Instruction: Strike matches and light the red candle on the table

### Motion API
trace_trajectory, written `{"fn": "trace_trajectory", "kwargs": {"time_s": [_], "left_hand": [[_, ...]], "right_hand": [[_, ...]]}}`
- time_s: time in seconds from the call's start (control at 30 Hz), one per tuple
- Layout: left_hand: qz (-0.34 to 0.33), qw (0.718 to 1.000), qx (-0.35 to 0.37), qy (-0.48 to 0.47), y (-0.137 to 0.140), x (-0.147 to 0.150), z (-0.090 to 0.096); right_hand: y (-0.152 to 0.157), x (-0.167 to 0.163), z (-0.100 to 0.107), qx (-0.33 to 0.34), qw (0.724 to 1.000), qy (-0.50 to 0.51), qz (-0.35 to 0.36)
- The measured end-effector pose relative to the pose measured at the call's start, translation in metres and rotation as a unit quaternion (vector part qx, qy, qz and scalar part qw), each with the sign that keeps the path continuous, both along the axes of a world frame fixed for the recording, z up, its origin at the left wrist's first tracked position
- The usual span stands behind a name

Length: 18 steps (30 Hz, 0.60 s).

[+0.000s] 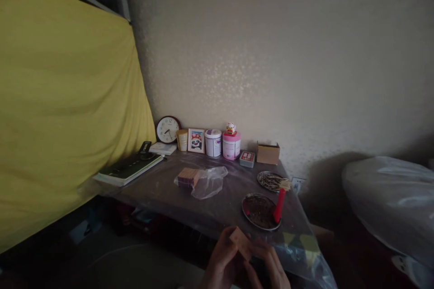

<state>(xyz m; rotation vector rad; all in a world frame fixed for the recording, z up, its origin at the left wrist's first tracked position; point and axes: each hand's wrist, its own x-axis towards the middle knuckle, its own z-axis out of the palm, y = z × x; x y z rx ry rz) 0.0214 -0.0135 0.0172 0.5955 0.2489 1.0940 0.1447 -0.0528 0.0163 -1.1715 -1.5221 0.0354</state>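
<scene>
My left hand [224, 253] and my right hand [269, 259] meet at the table's front edge, low in the head view. Between their fingers is a small tan cardboard box [241, 241], tilted, with one flat face showing. The fingers of both hands are closed round it, and its underside is hidden. Just beyond lies a round metal plate [254, 224] with dark brown bits in it. A red tube-like object [279, 205] stands on that plate's right side. Farther back, a second round plate [266, 186] carries many thin pale sticks [283, 183].
A stack of small tan boxes [188, 177] sits beside a crumpled clear plastic bag [210, 183]. Along the wall stand a clock [168, 129], a panda picture [196, 141], tins [213, 143] and a cardboard box [267, 153]. A green book [130, 169] lies left, near a yellow curtain [68, 99].
</scene>
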Motion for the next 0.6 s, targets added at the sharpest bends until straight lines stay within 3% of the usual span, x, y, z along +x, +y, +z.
{"fn": "trace_trajectory", "kwargs": {"time_s": [0.33, 0.6], "left_hand": [[0.007, 0.999, 0.02, 0.024, -0.007, -0.011, 0.006], [0.019, 0.997, 0.039, 0.059, -0.007, -0.018, 0.008]], "right_hand": [[-0.014, 0.002, 0.018, -0.069, 0.991, -0.076, 0.085], [-0.012, -0.001, 0.018, -0.08, 0.992, -0.062, 0.081]]}}
